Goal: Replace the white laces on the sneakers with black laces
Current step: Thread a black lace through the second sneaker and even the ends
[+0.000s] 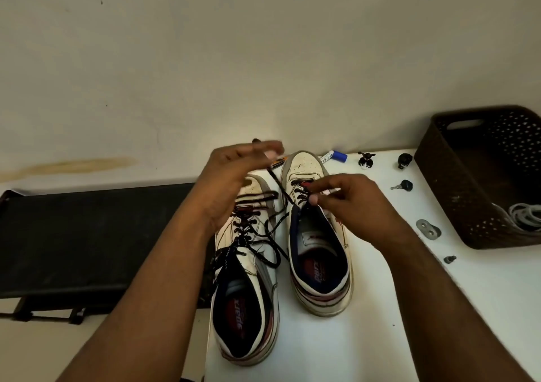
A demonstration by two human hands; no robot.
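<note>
On the far left a black padded bench (87, 235) sits lower than the white desk (380, 308). At the desk's left edge stands the left white leather sneaker (248, 294), already threaded with a black lace (254, 229) up its eyelets, the loose ends trailing in loops beside it and not tied. Above its toe the left hand (234, 182) is raised, its fingers (272, 147) drawn together at the tips and seemingly pulling a taut length of black lace that runs down towards the right sneaker; motion blur hides the exact pinch. The right white leather sneaker (319, 253) stands just beside its mate, laced only across the far eyelets near the toe, with the near eyelets bare. The right hand (351, 203) hovers over its tongue, fingers pinched on what looks like the lace's pale tip. So I would judge one shoe nearly done and the other under halfway. Farther right lie small dark knobs, a key (402, 186), and a brown perforated plastic basket (483, 176) holding pale coiled cords, perhaps the white laces (527, 216).
</note>
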